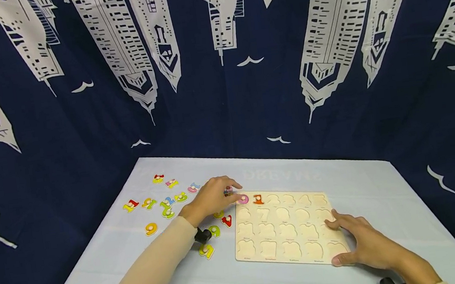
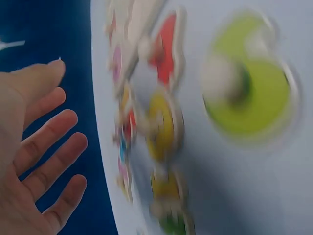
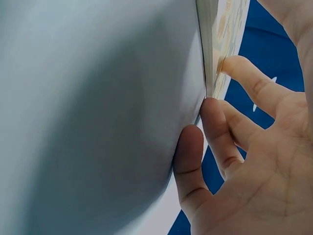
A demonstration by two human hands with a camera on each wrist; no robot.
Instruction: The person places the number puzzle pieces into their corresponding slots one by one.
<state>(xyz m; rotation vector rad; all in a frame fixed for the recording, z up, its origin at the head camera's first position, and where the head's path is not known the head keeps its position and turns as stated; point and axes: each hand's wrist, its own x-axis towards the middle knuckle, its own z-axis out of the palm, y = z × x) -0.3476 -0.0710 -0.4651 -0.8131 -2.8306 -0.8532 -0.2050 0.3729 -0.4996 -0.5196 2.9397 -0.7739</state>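
Observation:
A pale wooden number-puzzle board (image 1: 278,239) with shallow cut-outs lies on the table. In its far row sit a pink 0 piece (image 1: 243,199) and an orange 1 piece (image 1: 258,199). Over the far left corner hovers my left hand (image 1: 212,196), its fingertips close to the 0. The left wrist view shows that palm (image 2: 19,161) holding nothing, fingers apart. My right hand (image 1: 367,241) touches the board's right side. In the right wrist view, its loosely extended fingers (image 3: 215,122) rest along the edge while one digit lies on the top face.
Several knobbed number pieces lie left of the board, among them an orange piece (image 1: 151,229), a red 4 (image 1: 227,221) and a yellow piece (image 1: 207,251). A green piece (image 2: 254,98) looms close in the left wrist view. A dark patterned curtain (image 1: 223,100) hangs behind the white table (image 1: 353,172).

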